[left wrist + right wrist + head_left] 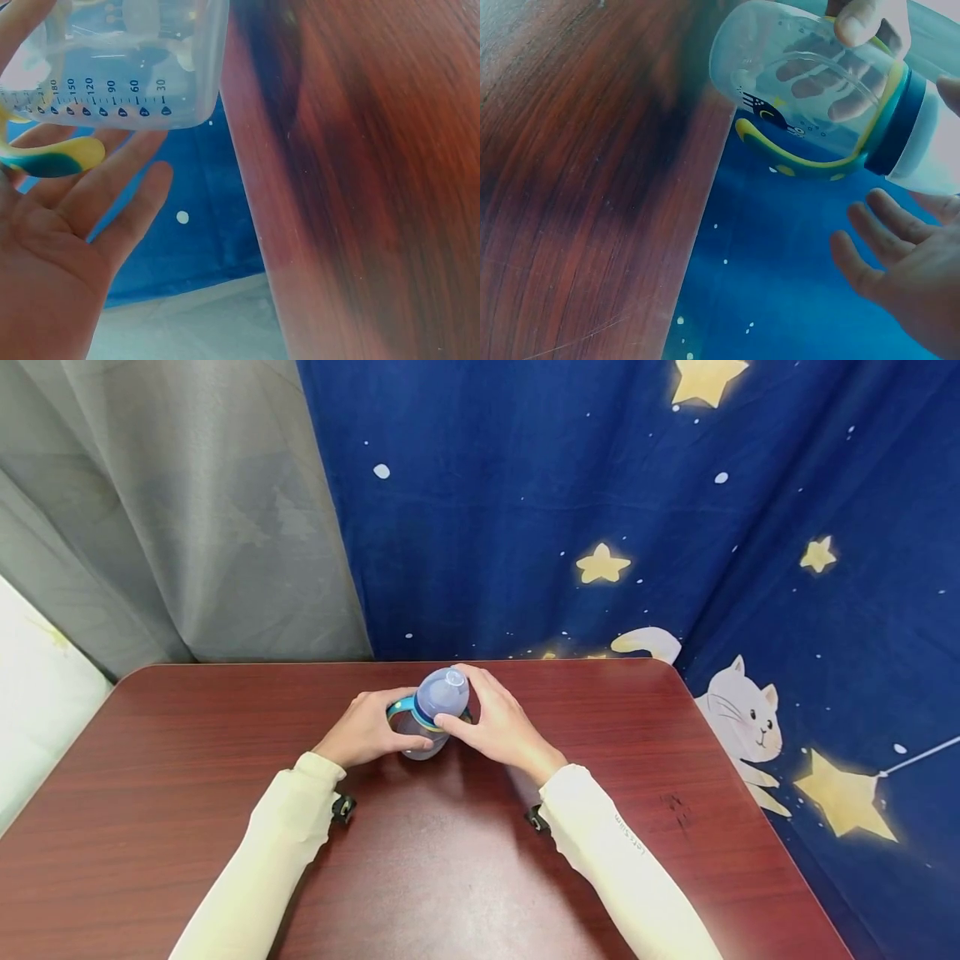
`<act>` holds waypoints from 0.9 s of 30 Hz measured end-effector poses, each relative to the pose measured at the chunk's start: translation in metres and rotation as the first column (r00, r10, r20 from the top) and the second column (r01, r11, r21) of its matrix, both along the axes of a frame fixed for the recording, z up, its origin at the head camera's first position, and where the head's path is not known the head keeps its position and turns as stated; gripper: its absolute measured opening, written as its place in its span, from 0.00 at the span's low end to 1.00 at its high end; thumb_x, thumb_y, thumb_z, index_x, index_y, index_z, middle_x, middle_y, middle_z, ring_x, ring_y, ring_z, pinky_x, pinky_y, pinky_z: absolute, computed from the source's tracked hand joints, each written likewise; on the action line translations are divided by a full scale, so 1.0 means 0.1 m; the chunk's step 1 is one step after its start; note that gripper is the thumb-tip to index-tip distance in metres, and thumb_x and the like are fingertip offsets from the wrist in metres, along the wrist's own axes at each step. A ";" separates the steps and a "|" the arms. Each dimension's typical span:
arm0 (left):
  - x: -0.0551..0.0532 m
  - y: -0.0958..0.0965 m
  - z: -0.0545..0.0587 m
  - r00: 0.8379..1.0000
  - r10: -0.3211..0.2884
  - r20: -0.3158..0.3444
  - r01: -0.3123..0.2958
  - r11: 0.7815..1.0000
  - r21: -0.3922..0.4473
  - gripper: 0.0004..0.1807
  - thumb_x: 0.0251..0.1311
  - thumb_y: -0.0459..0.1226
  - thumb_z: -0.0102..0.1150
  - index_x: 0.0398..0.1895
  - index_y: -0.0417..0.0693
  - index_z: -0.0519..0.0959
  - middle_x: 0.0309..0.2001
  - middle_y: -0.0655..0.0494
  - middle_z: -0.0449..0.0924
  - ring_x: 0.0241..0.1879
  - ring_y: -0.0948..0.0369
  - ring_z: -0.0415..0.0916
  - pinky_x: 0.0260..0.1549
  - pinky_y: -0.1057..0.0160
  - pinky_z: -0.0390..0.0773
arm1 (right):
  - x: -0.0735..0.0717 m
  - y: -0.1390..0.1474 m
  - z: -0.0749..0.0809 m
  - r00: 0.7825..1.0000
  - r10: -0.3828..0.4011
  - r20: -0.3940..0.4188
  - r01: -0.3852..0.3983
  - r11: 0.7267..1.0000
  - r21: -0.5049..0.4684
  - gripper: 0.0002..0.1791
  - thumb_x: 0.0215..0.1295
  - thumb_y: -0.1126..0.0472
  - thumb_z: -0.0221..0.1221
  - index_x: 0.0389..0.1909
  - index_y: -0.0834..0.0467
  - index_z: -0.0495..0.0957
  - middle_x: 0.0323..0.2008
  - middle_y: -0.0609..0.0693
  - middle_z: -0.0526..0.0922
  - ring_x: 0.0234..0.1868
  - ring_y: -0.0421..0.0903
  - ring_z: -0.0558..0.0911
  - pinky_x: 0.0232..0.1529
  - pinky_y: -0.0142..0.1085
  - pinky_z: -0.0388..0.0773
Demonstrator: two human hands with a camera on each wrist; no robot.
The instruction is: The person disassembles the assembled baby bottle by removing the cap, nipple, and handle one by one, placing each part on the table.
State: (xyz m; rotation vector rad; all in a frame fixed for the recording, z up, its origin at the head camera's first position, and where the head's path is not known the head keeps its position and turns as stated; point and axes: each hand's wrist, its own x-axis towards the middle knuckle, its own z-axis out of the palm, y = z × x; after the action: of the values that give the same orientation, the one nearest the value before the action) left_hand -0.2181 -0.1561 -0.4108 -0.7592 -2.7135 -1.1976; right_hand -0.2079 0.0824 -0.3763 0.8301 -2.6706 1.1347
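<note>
A clear baby bottle (423, 745) with two teal-and-yellow side handles is held tilted above the table, its translucent cap (441, 695) leaning to the right. My left hand (369, 727) grips the bottle's body from the left, thumb in front and fingers behind, beside one handle (56, 159). From the other side my right hand (501, 718) holds the cap between thumb and fingers. In the right wrist view, a dark blue collar (898, 127) sits below the cap. Printed measuring marks (112, 97) run along the bottle's wall. The right fingers' contact with the cap is partly hidden.
Under the bottle lies a reddish-brown wooden table (450, 877). Behind its far edge hang a grey curtain (202, 527) and a blue curtain (487, 527) with stars. A black wrist camera (342, 808) shows below the left cuff.
</note>
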 end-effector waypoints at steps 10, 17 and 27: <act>-0.02 0.02 -0.01 1.000 -0.001 -0.016 0.000 0.999 -0.032 0.39 0.41 0.53 0.81 0.60 0.56 0.79 0.47 0.64 0.83 0.44 0.64 0.78 0.46 0.56 0.77 | -0.05 0.07 0.01 0.997 0.065 0.042 -0.062 0.995 -0.082 0.36 0.56 0.49 0.72 0.65 0.52 0.71 0.61 0.46 0.74 0.61 0.41 0.72 0.65 0.44 0.68; -0.03 0.02 0.00 0.998 0.022 -0.059 -0.025 0.998 -0.054 0.39 0.40 0.55 0.80 0.58 0.55 0.79 0.44 0.62 0.84 0.41 0.63 0.78 0.42 0.56 0.76 | -0.06 0.06 0.02 0.998 0.062 0.003 -0.062 0.994 -0.090 0.34 0.55 0.51 0.72 0.62 0.53 0.73 0.58 0.46 0.76 0.59 0.42 0.74 0.64 0.43 0.69; -0.03 0.02 0.02 0.997 0.024 -0.070 -0.024 1.000 -0.011 0.42 0.40 0.56 0.80 0.61 0.54 0.78 0.48 0.60 0.84 0.44 0.62 0.79 0.44 0.54 0.77 | -0.06 0.03 0.03 0.998 0.013 -0.055 -0.019 0.993 -0.116 0.33 0.54 0.48 0.73 0.60 0.52 0.74 0.55 0.45 0.77 0.57 0.42 0.75 0.61 0.47 0.71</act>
State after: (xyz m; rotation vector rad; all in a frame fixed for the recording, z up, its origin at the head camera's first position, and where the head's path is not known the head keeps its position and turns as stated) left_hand -0.2206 -0.1545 -0.4090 -0.7531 -2.6678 -1.1282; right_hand -0.2136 0.0856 -0.3735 0.8509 -2.5309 1.2398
